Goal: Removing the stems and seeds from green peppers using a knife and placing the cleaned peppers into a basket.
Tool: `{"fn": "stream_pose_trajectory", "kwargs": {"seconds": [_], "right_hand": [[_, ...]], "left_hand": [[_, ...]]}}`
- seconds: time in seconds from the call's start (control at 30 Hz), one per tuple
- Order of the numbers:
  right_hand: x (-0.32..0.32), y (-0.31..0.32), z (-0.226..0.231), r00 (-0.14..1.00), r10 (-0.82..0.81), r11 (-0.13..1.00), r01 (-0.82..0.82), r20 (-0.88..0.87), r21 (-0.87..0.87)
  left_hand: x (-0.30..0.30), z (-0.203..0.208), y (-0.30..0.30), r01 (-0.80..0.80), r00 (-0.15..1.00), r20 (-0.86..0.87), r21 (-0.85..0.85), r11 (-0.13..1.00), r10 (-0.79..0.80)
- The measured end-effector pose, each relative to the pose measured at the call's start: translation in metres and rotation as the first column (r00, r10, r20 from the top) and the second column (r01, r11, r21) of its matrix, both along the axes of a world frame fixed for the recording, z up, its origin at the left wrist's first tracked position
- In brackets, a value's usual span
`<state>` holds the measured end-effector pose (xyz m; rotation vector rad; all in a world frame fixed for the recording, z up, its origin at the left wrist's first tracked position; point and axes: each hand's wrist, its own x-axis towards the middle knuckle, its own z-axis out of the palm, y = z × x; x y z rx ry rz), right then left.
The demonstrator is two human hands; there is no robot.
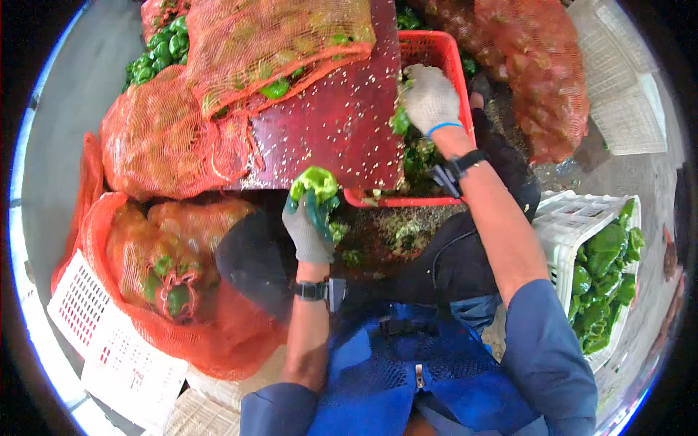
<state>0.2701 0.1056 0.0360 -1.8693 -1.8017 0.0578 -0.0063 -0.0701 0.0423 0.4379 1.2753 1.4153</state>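
In my gloved left hand [308, 231] is a green bell pepper [317, 180], gripped just off the front edge of the red board. Its pale, opened-looking end faces up. My right hand [432, 100], in a whitish glove, is over the red plastic basket [465, 116] with its fingers curled downward. Bits of green show by those fingers, but what they hold is hidden. Green pepper pieces and pale scraps lie in the basket beneath the right wrist. Many pale seeds are scattered over the dark red board [327, 138].
An orange mesh sack [283, 43] of peppers lies on the board; more mesh sacks [156, 138] stand at left and another sack [538, 80] at far right. Loose green peppers [163, 54] are piled at back left. A white crate [556, 218] of green peppers tilts at right.
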Motion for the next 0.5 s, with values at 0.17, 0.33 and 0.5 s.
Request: {"fn": "stream_pose_trajectory", "kwargs": {"seconds": [0.17,0.33,0.5], "right_hand": [[0.004,-0.062,0.036,0.899,-0.01,0.989,-0.054,-0.438,-0.134],[0.006,-0.142,0.044,0.853,-0.058,0.993,-0.005,-0.519,-0.119],[0.004,-0.194,0.033,0.799,-0.023,0.984,-0.088,-0.601,-0.154]], "left_hand": [[-0.006,0.018,0.026,0.056,0.978,-0.208,0.095,0.994,-0.035],[-0.005,0.004,0.055,0.263,0.023,-0.926,0.368,0.892,0.376],[-0.034,-0.039,0.071,0.078,0.993,-0.109,0.27,0.96,-0.05]]}}
